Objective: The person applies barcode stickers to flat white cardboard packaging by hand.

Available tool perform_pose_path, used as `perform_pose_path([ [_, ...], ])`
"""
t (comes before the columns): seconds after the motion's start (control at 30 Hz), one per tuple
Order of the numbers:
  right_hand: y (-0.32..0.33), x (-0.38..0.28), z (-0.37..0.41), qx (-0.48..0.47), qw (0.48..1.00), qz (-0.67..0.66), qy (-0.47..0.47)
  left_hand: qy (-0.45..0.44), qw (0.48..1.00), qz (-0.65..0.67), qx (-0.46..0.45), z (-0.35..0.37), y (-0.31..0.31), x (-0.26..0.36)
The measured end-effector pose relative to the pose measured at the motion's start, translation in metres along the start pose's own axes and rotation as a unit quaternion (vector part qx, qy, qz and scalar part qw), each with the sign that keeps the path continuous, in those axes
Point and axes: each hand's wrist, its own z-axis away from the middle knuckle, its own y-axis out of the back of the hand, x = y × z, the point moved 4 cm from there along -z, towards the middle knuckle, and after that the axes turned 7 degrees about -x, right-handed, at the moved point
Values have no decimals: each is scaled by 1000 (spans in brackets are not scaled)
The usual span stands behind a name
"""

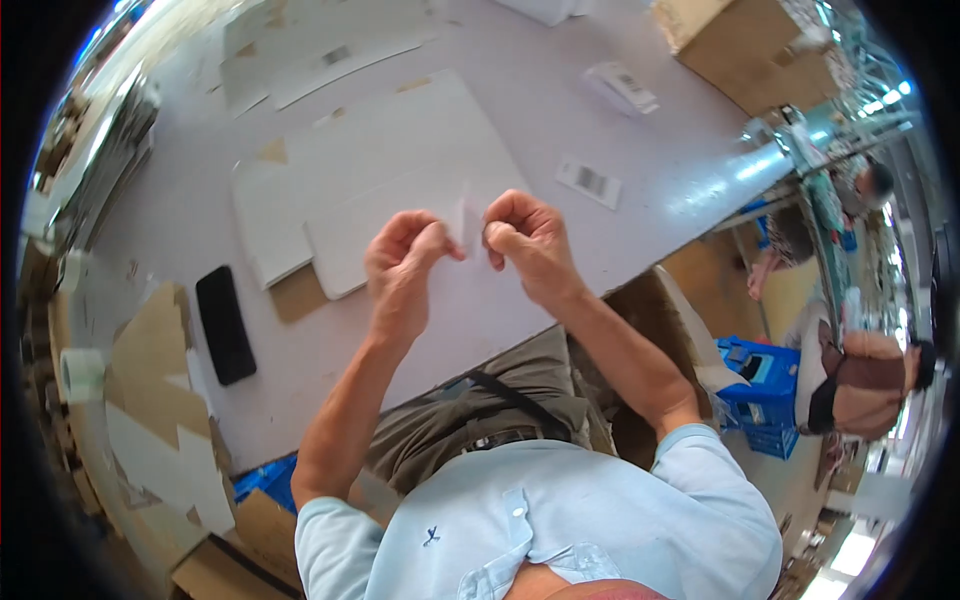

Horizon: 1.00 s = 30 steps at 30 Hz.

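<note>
White strip (461,213), thin and flimsy like label backing, stands in the head view between my left hand (402,268) and right hand (525,240). Both are closed to fingertip pinches on it, above flat matte card sheets (390,170) near the bench (650,130) front edge. I'd judge light, even tension avoids creasing.

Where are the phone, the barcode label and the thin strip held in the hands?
phone (225,325), head view, middle of its black face.
barcode label (589,182), head view, on the printed bars.
strip (462,215), head view, its pale upper part.
</note>
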Motion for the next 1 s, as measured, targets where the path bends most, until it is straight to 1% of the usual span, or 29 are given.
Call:
perform_pose_path([
  [0.07,7,2,13,43,993,-113,-2,12,998,43,42,1,4,0],
  [0.13,19,5,29,62,989,-134,12,18,998,52,37,2,1,2],
  [0.2,35,8,51,153,969,-194,-3,23,997,59,38,2,-1,3],
  [0.23,43,10,63,155,969,-193,-1,20,997,67,41,2,-2,2],
  [0.3,66,13,93,206,957,-201,23,18,996,75,42,4,-4,2],
  [0.4,101,17,144,289,940,-184,-4,20,997,59,41,6,-7,3],
  [0.47,132,24,182,325,937,-123,-24,9,999,37,36,8,-8,5],
  [0.53,166,40,225,380,919,-54,-92,-3,999,17,40,7,-8,8],
  [0.57,180,48,245,402,909,9,-109,-14,999,-6,47,8,-6,11],
  [0.6,197,61,265,395,903,106,-133,-16,998,-11,56,10,-5,15],
  [0.63,212,73,286,386,881,175,-208,-29,997,-45,62,10,-7,21],
  [0.67,226,84,306,343,859,244,-293,-42,994,-79,69,12,-9,26],
  [0.7,242,92,324,319,825,370,-285,-40,990,-90,101,15,-9,28],
  [0.73,240,89,321,292,777,490,-267,-44,988,-97,112,20,-9,30],
  [0.77,244,93,313,280,782,490,-264,-68,979,-139,130,24,-7,32],
  [0.83,194,43,267,291,815,494,-85,-112,959,-202,161,33,-6,34],
  [0.87,158,21,236,281,859,420,-78,-110,957,-209,166,35,-3,30],
  [0.9,121,2,203,271,896,344,-71,-181,929,-278,163,39,-2,30],
  [0.93,96,-2,177,229,929,286,-58,-250,891,-344,157,43,-4,33],
  [0.97,68,-4,153,193,954,222,-57,-251,889,-349,160,43,-4,36],
  [1.0,42,-6,129,141,964,223,-10,-313,824,-449,148,46,-11,43],
])
